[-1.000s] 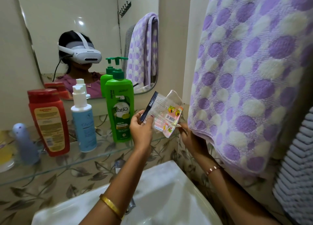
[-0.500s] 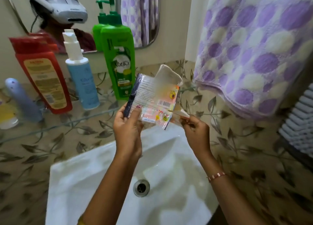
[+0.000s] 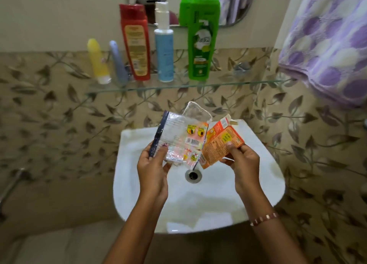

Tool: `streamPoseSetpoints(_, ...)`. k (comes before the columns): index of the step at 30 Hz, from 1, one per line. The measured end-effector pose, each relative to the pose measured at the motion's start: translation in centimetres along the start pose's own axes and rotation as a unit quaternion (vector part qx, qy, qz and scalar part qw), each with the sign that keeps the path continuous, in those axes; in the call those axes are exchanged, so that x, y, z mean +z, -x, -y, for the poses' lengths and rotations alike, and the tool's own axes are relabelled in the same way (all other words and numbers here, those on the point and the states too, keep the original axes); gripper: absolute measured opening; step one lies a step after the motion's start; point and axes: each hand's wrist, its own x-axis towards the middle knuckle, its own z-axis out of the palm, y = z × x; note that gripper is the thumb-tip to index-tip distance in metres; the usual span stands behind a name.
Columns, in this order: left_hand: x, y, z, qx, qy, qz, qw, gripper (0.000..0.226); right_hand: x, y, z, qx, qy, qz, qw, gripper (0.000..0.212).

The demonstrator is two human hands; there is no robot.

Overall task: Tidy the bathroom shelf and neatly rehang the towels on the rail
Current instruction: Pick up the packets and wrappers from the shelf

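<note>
Glass shelf (image 3: pixel 228 84) w/ bottles over sink (image 3: pixel 258 184); left hand (image 3: pixel 153 168) pinches wrapper (image 3: pixel 178 138), right hand (image 3: pixel 243 164) carton (image 3: pixel 220 144).

- Towel (image 3: pixel 327 43): purple and white dots.
- Bottles, left to right: yellow tube (image 3: pixel 98 62), grey-blue tube (image 3: pixel 118 63), red bottle (image 3: pixel 135 43), light-blue bottle (image 3: pixel 164 49), green bottle (image 3: pixel 200 39).
- Wall tiles (image 3: pixel 49 124): beige with brown leaves.
- Sink (image 3: pixel 248 184): white.
- Box (image 3: pixel 220 144): orange.
- Packet (image 3: pixel 180 138): clear, pink, dark-blue edge.
</note>
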Motion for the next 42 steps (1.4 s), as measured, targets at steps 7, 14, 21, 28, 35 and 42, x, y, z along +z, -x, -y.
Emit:
streamPoseSetpoints(7, -6.5, 8.9, 0.6, 0.041, 0.02, -0.127, 0.991, 0.016, 0.5, 8.7, -0.8, 0.068, -0.011, 0.143, 0.987, 0.009)
streamPoseSetpoints(14, -16.3, 18.7, 0.3, 0.049, 0.056, -0.293, 0.953, 0.019, 2.7, 19.0, -4.7, 0.128, 0.032, 0.284, 0.95, 0.009)
streamPoseSetpoints(21, -25.5, 24.1, -1.0, 0.063, 0.098, -0.387, 0.915, 0.025, 7.3, 28.6, -8.5, 0.142, 0.062, 0.399, 0.904, 0.009)
streamPoseSetpoints(28, -36.8, 26.9, -1.8, 0.014, 0.062, -0.447, 0.892, 0.034, 11.7, 37.3, -15.9, 0.213, 0.144, 0.385, 0.887, 0.021)
streamPoseSetpoints(35, -47.9, 26.4, 0.7, -0.102, 0.024, -0.479, 0.871, 0.035, 13.5, 43.6, -24.6, 0.33, 0.21, 0.317, 0.864, 0.021)
streamPoseSetpoints(42, -55.8, 21.1, 10.4, -0.235, 0.041, -0.506, 0.829, 0.035, 14.2, 44.1, -36.6, 0.438, 0.278, 0.277, 0.809, 0.02)
